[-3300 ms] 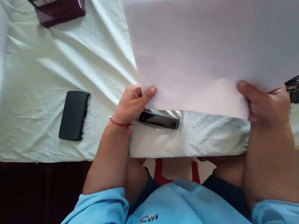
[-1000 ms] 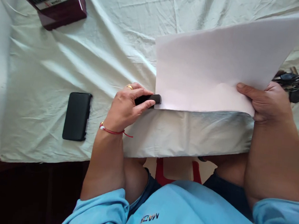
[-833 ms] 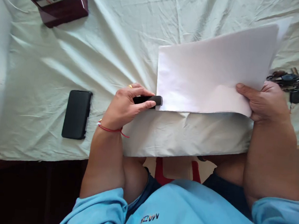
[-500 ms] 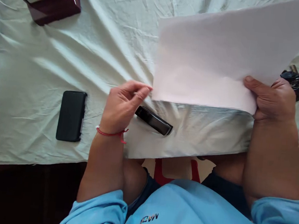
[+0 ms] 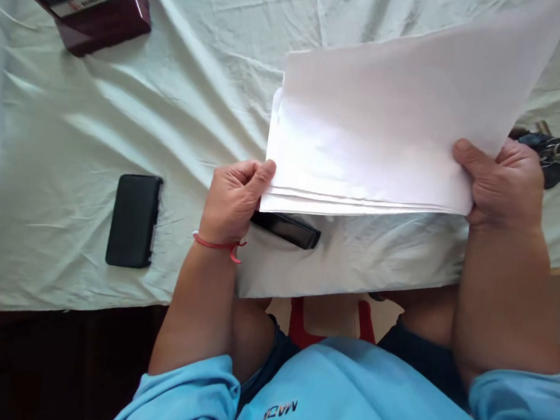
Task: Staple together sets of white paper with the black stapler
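Observation:
Several white sheets of paper are held up over the cloth-covered table, their near edges slightly fanned apart. My left hand, with a red string at the wrist, pinches the sheets at their near left corner. At the right side my right hand grips the same sheets, thumb on top and fingers hidden beneath. Under the near left edge lies a glossy black stapler-like object, partly covered by the paper and my left hand. A bunch of keys rests just beyond my right hand.
A black rectangular case or power bank lies to the left on the pale green tablecloth. At the upper left stands a dark red glossy box-like stand with a picture panel. Below the table edge is a red stool.
My left hand, pinched beside the paper's corner before, now grips that corner. The sheets have shifted left and toward me, and their edges have spread apart. My right hand keeps its hold.

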{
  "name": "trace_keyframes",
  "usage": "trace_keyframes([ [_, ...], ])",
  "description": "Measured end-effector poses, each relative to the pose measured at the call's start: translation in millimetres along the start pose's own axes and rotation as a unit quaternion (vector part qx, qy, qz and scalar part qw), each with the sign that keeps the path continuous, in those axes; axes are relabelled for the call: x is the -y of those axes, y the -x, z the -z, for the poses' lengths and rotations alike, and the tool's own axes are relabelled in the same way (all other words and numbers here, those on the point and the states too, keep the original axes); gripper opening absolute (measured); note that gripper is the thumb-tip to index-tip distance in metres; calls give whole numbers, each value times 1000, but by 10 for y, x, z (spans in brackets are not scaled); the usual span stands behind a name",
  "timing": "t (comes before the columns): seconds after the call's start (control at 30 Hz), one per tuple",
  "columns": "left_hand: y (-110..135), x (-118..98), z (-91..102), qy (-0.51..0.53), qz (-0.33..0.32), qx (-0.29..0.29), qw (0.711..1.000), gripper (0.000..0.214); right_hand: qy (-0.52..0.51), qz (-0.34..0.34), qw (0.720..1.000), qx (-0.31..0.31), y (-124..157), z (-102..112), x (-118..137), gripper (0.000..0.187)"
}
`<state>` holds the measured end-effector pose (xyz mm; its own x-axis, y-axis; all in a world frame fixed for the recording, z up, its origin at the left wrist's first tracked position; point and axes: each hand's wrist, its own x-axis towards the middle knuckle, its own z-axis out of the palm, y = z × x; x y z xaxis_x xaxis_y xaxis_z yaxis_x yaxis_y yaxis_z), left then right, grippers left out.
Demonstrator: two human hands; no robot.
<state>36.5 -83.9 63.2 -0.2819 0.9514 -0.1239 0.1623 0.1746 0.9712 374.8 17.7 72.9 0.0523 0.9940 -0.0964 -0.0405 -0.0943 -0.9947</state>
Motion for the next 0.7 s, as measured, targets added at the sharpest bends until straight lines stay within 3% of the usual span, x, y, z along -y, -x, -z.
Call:
trace_keyframes([
  [0.1,-22,26,6,19,5,26,999,61,-10,-8,1000,-4,4,-11,15,37],
  [0.27,-19,64,28,34,15,-1,999,69,-10,-18,1000,5,8,-25,27,35],
  [0.43,-9,27,15,69,26,47,996,55,-15,-14,1000,-20,-22,3,12,35],
  [0.6,-18,55,26,55,23,3,998,70,-20,-11,1000,-21,-24,-10,19,34],
  [0.7,-31,79,47,66,21,24,997,72,-21,-8,1000,-20,-31,-4,14,34],
])
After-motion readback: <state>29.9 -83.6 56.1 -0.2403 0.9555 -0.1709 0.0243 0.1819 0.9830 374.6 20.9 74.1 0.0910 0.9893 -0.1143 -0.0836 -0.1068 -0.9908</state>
